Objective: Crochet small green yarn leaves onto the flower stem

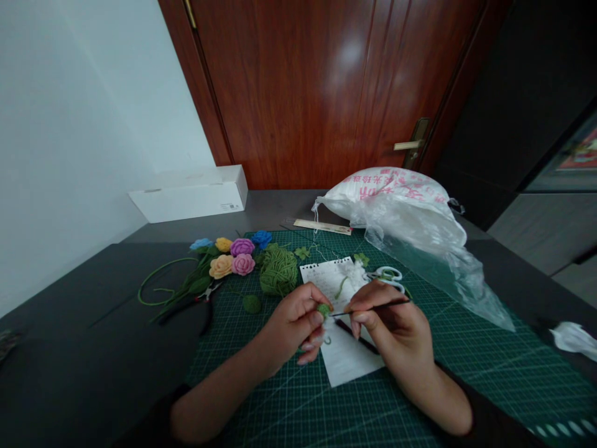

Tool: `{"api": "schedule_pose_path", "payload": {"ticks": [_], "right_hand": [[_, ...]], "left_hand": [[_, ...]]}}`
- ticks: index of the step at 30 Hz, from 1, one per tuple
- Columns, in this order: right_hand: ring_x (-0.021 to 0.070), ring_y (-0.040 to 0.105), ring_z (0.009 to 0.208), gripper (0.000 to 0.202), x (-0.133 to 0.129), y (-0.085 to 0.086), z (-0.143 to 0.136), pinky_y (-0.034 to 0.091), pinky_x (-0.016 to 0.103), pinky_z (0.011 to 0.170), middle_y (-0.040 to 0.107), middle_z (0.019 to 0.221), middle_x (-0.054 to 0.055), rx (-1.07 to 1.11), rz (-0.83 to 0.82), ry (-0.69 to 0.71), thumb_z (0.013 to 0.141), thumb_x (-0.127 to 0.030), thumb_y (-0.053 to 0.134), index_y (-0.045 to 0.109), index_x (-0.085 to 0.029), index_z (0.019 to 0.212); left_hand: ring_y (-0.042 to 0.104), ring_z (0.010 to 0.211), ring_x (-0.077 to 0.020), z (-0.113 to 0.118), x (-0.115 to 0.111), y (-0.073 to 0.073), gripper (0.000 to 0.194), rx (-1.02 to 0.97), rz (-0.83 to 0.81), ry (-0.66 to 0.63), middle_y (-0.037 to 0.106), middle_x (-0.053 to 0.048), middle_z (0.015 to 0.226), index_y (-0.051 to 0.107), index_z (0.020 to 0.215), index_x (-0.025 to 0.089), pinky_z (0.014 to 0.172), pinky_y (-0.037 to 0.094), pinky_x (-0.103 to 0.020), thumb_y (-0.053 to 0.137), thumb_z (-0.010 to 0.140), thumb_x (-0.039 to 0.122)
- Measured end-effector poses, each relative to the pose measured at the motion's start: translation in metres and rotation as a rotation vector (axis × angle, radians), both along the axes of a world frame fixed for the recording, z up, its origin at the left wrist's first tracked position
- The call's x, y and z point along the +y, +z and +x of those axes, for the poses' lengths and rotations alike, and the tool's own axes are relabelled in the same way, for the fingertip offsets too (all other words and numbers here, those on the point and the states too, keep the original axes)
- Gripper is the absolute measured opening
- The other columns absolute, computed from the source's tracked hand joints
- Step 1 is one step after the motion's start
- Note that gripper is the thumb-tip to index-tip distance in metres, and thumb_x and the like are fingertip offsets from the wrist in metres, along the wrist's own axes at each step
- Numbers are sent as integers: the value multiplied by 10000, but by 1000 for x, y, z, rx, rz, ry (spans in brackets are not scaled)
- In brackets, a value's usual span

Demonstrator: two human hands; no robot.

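Pinched between the fingers of my left hand [303,320] is a small green crochet piece [323,309]. My right hand [396,326] grips a crochet hook [392,304] with a dark handle, its thin tip pointing left at the green piece. Whether the tip is inside a stitch is too small to tell. Below both hands lies a sheet of notebook paper [347,367] with handwriting, and a dark pen-like stick [357,336] rests on it. A ball of green yarn [278,272] sits just beyond my left hand, with a green crocheted leaf [252,303] beside it.
Several crocheted flowers [232,255] with green stems lie left, near pliers [205,302]. White-handled scissors [389,274] and white yarn [357,274] sit beyond my right hand. A large plastic-wrapped sack [401,193], a white box [196,196] and a ruler [321,226] are at the back of the green cutting mat [471,367].
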State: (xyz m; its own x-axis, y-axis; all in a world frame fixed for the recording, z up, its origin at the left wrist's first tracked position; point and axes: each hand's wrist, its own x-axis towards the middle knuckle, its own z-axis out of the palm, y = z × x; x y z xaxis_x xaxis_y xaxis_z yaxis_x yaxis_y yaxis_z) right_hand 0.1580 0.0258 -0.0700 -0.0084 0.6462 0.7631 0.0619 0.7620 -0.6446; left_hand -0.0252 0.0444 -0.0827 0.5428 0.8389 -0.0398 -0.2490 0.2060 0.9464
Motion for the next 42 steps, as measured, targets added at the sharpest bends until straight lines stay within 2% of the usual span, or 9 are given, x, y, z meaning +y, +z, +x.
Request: {"api": "schedule_pose_path", "payload": {"ticks": [7,10,13,16,22,27,31,37,42], "right_hand": [[183,698,747,171,-2,-10,-6,559,311,659,713,765,30,-120,52,64,933,-94,600,664,-218,834],[152,657,670,145,1,-10,-4,543,282,600,674,788,17,-45,-47,67,940,-105,597,648,-216,861],[137,628,660,136,2,-5,1,541,267,553,645,900,36,93,-80,44,956,-109,576,640,-218,1005],[175,641,794,181,0,-1,4,559,285,595,640,941,62,119,-23,28,958,-97,564,640,-219,1068],[198,667,884,184,-4,-7,1,545,353,764,688,898,42,-56,35,0,917,-83,633,654,-223,1034],[162,667,774,183,-3,-6,1,530,307,706,691,805,17,-54,70,-48,905,-44,639,675,-210,973],[142,669,677,166,-1,-5,0,532,284,646,692,783,11,12,1,-59,910,-50,636,683,-208,931],[90,631,514,93,-1,-11,-5,509,234,514,668,813,-16,150,-208,26,934,-141,654,659,-231,909],[88,608,499,89,1,-18,-9,482,217,491,627,719,-29,93,-237,94,926,-214,688,667,-215,840]], "left_hand": [[291,346,-23,0,-3,-6,275,10,-51,-56,491,105,556,467,908,221,292,318,-112,711,844,330],[291,344,-27,3,-1,-9,278,-2,-43,-44,492,104,546,465,911,223,289,321,-116,702,856,356],[305,362,-31,4,2,-9,314,-31,-11,12,471,113,560,451,922,233,307,340,-114,722,856,379],[320,372,-33,3,3,-8,316,-58,13,52,466,116,574,450,935,238,319,348,-109,727,867,374],[347,369,-40,3,2,-9,276,-111,29,22,507,96,576,460,908,229,309,361,-114,713,885,334],[340,374,-47,3,2,-11,246,-135,16,-10,496,99,553,460,929,237,313,361,-111,691,904,317],[326,378,-45,3,-1,-9,220,-136,1,-23,487,105,547,460,959,241,328,361,-106,669,919,295],[329,365,-47,2,-1,-11,278,-139,-14,-69,482,110,525,448,950,249,316,358,-109,697,898,362],[309,332,-32,1,-3,-17,321,-123,-35,-109,515,107,539,415,924,254,292,340,-109,708,890,381]]}}
